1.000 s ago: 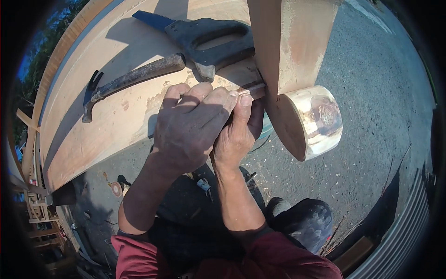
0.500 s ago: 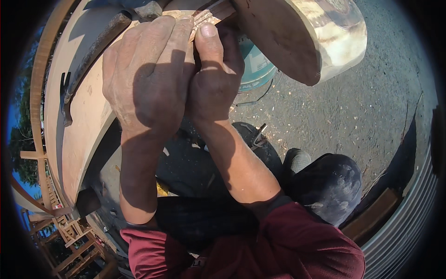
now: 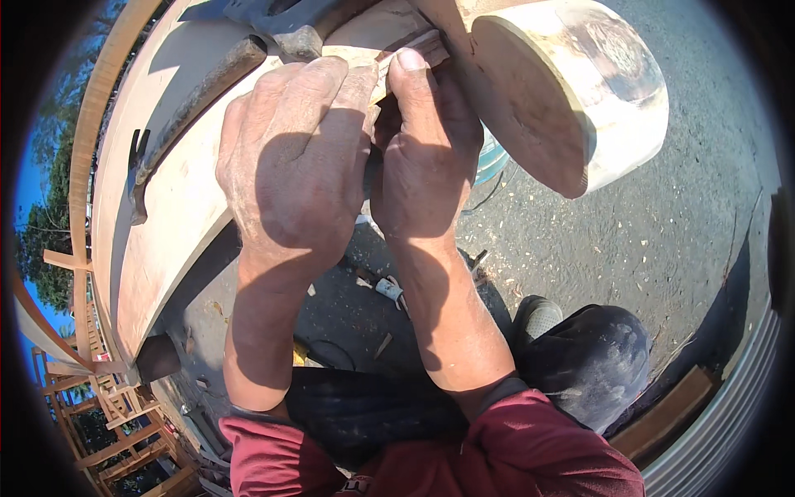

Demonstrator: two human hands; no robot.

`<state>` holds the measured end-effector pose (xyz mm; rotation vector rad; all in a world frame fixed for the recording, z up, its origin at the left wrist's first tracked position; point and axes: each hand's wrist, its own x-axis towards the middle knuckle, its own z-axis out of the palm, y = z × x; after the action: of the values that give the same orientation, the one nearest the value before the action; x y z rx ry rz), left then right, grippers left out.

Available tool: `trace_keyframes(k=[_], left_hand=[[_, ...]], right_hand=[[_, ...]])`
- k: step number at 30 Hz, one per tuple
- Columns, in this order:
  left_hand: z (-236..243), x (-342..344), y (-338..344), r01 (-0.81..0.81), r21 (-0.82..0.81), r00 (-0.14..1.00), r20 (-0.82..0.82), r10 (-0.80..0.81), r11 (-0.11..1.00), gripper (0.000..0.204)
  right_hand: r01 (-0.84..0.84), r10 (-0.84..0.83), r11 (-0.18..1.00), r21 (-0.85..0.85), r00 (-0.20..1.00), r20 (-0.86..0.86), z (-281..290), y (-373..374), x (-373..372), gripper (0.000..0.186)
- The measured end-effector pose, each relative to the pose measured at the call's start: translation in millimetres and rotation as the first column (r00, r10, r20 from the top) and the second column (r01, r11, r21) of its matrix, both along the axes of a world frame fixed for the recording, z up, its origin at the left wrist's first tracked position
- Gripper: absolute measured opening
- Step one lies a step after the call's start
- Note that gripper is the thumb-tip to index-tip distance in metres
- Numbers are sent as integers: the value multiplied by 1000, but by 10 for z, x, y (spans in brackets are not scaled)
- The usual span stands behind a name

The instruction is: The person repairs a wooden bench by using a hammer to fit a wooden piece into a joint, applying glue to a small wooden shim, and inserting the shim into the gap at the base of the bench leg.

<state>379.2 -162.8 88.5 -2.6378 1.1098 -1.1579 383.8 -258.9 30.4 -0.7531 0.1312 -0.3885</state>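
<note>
Pinching a short, rough-cut wood strip [image 3: 432,47], I have both hands close together at the top centre of the view, just past the near edge of a pale wooden worktop [image 3: 178,236]. My right hand [image 3: 426,153] is the nearer one: its thumb lies along the strip and its fingers fold beneath, mostly hidden. My left hand [image 3: 290,157] is bent over, knuckles up, beside the strip's lower-left end — its fingertips are out of sight, so I cannot tell whether it grips anything. The strip lies ahead of my hands, its long axis slanting from lower left to upper right, toward a thick, round-ended wood block [image 3: 621,103]; whether the two touch is unclear. Left of my hands, a claw hammer [image 3: 195,99] rests on the worktop, with a dark saw handle [image 3: 294,37] beyond — partly cut off by the picture's upper rim.
</note>
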Motion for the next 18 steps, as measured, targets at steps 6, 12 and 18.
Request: trace_keyframes(k=[6, 12, 18], left_hand=[[161, -111, 48, -64, -143, 976, -216, 32, 988, 47], [228, -115, -12, -236, -458, 855, -516, -40, 857, 50], [274, -40, -171, -241, -415, 911, -410, 56, 877, 32]], right_hand=[[-39, 35, 970, 238, 999, 20, 78, 58, 33, 25], [-42, 25, 958, 283, 998, 61, 1, 62, 58, 22], [-73, 75, 963, 260, 997, 0, 19, 34, 11, 35]])
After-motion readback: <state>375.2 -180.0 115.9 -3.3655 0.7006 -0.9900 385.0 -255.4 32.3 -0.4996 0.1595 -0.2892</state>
